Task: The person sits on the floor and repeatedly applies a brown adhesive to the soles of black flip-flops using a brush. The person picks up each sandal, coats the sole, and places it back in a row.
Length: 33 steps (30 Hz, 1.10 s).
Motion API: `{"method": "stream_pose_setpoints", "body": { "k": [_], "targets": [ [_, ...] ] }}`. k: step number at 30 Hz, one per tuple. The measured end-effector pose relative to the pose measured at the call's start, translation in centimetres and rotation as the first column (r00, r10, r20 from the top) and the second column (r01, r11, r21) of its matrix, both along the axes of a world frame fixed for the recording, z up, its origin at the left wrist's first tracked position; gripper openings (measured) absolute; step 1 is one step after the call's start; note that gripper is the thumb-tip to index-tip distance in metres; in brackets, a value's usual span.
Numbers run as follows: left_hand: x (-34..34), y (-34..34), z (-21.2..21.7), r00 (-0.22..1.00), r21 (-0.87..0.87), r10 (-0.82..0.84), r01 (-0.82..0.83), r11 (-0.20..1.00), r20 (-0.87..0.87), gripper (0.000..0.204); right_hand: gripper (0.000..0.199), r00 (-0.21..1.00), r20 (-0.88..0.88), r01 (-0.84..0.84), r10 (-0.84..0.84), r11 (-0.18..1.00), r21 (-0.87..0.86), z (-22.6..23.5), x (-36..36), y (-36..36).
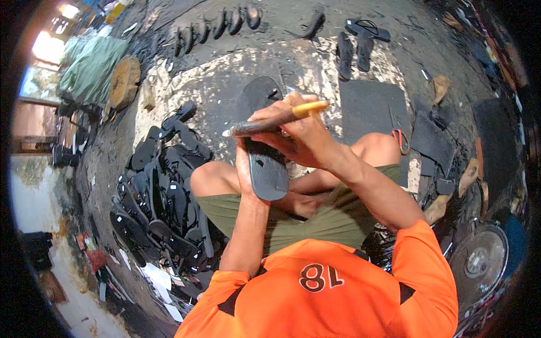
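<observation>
A black sandal point(269, 177) is held upright over my crossed legs, its rounded heel end toward me. My left hand point(244, 169) is closed around its left edge, with the fingers partly hidden behind it. Across the middle of the sandal, my right hand point(304, 127) grips a stick-shaped tool with a brown shaft and a yellow end point(310, 108). The tool's pale tip points left, past the sandal's edge. What kind of tool it is, I cannot tell. The right hand hides the middle of the sandal.
A pile of black sandals point(163, 191) lies at my left. Several stand in a row point(217, 25) at the far side. Right of me are a black sheet point(372, 107), red-handled scissors point(401, 141), wooden shoe lasts point(468, 177) and a round fan point(479, 262).
</observation>
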<state>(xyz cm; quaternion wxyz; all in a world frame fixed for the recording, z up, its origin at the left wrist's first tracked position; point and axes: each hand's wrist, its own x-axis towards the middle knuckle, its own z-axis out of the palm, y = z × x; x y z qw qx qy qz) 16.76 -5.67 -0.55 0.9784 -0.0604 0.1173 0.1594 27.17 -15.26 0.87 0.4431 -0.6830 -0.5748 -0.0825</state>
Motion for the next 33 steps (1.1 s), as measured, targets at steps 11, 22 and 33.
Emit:
{"method": "stream_pose_setpoints", "body": {
  "k": [11, 22, 33],
  "targets": [
    [25.5, 5.1, -13.5, 0.853, 0.514, 0.006, 0.309, 0.8, -0.522, 0.088, 0.036, 0.487, -0.764, 0.435, -0.423, 0.876, -0.208, 4.4, 3.2, -9.7],
    [5.2, 32.9, -10.3, 0.079, 0.139, 0.88, 0.99, -0.015, -0.469, 0.064, 0.038, 0.296, -0.663, 0.62, -0.688, 0.666, -0.414, -0.9, 8.0, -15.2],
    [-8.6, 29.5, -4.1, 0.414, 0.833, 0.886, 0.55, -0.058, -0.211, 0.05, 0.032, 0.924, -0.01, 0.278, -0.383, 0.688, -0.671, -13.3, 7.7, 2.4]
  ]
}}
